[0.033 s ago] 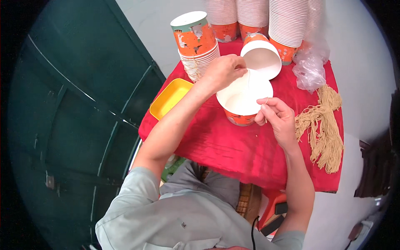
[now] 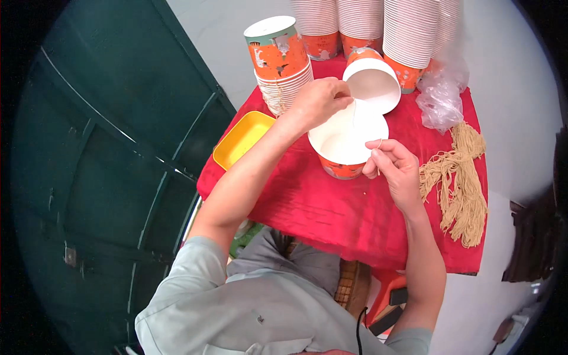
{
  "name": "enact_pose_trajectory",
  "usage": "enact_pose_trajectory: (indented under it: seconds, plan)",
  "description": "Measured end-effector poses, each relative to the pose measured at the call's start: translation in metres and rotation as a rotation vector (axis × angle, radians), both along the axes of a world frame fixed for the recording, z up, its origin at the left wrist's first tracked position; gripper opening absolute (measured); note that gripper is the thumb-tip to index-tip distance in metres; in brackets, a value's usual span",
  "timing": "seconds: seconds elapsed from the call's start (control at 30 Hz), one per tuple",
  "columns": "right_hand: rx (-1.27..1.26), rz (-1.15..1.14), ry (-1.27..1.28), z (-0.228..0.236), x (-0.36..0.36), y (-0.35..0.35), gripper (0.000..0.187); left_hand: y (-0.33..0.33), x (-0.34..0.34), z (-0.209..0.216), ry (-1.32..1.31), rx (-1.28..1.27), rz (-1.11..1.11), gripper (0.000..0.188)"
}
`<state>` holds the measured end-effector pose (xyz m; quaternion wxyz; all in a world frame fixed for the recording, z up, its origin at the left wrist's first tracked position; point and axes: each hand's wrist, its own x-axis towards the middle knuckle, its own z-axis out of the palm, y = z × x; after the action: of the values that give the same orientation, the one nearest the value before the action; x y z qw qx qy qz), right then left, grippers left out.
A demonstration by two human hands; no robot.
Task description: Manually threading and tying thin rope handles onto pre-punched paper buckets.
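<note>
In front of me on the red cloth stands an orange paper tub (image 2: 343,170) with a white inside, its opening toward me. My left hand (image 2: 322,102) is over its far left rim, thumb and fingers closed in a pinch. A thin pale line, apparently string, runs down from those fingertips across the tub's white inside. At the near right rim, my right hand (image 2: 395,168) pinches a tan string (image 2: 378,144), which bends in a small loop above the thumb. A second paper tub (image 2: 378,86) lies tipped just behind, its white inside showing.
Tall stacks of paper tubs (image 2: 408,35) line the back; another stack (image 2: 284,89) stands at left. A yellow tray (image 2: 242,141) lies beside my left forearm. On the right are a bundle of tan strings (image 2: 458,189) and a clear plastic bag (image 2: 441,100). The red cloth (image 2: 313,207) covers the table.
</note>
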<state>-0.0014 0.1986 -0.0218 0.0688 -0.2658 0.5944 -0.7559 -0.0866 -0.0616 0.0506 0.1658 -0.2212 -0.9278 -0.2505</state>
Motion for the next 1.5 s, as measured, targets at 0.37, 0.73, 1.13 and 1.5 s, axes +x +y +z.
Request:
enact_pose_trajectory:
  seconds: [0.37, 0.73, 1.13, 1.5]
  plan:
    - [-0.013, 0.006, 0.022, 0.004, 0.000, -0.002, 0.025, -0.039, -0.027, -0.007, -0.741, 0.574, -0.027, 0.028]
    - [0.011, -0.011, -0.014, 0.003, 0.001, -0.001, 0.025, -0.042, 0.003, -0.043, -0.228, 0.699, 0.174, 0.030]
    - [-0.059, -0.168, 0.070, 0.014, 0.002, -0.001, 0.020, -0.002, 0.115, -0.013, -0.020, -0.047, -0.277, 0.022]
    - [-0.161, -0.283, 0.058, 0.016, 0.002, 0.021, 0.015, 0.049, 0.086, -0.042, 0.085, 0.247, -0.147, 0.018]
